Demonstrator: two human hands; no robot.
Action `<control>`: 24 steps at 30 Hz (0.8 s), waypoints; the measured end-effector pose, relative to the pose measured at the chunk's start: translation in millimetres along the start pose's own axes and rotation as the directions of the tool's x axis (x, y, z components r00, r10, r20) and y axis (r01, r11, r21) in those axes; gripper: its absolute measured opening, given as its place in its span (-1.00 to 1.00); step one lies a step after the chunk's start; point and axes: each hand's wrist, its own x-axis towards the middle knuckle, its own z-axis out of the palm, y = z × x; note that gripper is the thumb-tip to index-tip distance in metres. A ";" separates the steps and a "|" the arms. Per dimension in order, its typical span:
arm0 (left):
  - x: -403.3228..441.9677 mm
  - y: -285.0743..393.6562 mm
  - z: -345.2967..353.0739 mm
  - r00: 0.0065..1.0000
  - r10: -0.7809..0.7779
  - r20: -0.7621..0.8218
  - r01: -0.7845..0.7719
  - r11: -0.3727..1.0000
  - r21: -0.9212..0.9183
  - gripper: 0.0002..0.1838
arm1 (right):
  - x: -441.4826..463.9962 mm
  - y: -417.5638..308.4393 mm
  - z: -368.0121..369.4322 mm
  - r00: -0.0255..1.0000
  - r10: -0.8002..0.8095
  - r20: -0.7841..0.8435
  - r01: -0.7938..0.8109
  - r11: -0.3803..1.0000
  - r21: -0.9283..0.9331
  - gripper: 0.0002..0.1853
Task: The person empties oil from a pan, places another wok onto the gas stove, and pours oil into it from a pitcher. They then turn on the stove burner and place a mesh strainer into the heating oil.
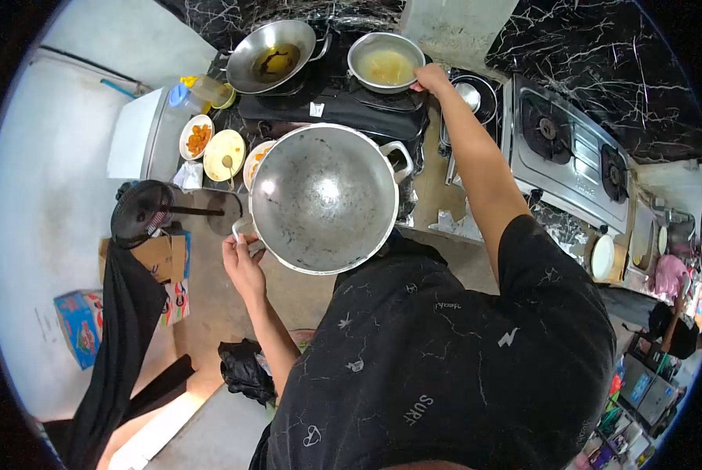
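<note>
My left hand (244, 258) is closed round one handle of a large, empty metal pot (323, 211), which is held up near my body. The pot's other handle, at its upper right, has no hand on it. Farther forward, my right hand (432, 79) pinches the right rim of a smaller metal pan (385, 63) holding cloudy yellowish liquid. That pan sits on a black stove (343, 113). To its left on the same stove is a wok (275, 56) with dark oil in it.
Left of the stove are a bowl of orange pieces (197, 137), a yellow bowl with a spoon (223, 155) and bottles. A steel gas stove (574, 149) stands at the right. A fan (142, 213) and cardboard boxes are at the left. Another person (671, 278) is at the far right.
</note>
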 end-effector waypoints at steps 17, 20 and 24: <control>111.4 9.0 -3.1 0.967 -0.021 0.255 0.006 0.998 0.058 -0.79 | -16.1 4.3 12.3 0.992 0.095 -0.083 -0.104 0.989 -0.109 -0.57; 117.9 6.3 0.3 0.957 -0.027 0.287 0.025 1.000 0.011 -0.79 | -16.2 -4.5 12.9 0.993 0.050 -0.107 -0.069 0.981 -0.179 -0.59; 120.3 5.6 -0.3 0.951 -0.064 0.304 0.060 0.998 0.021 -0.80 | -15.5 21.2 7.2 0.992 -0.054 -0.118 0.012 0.945 -0.327 -0.60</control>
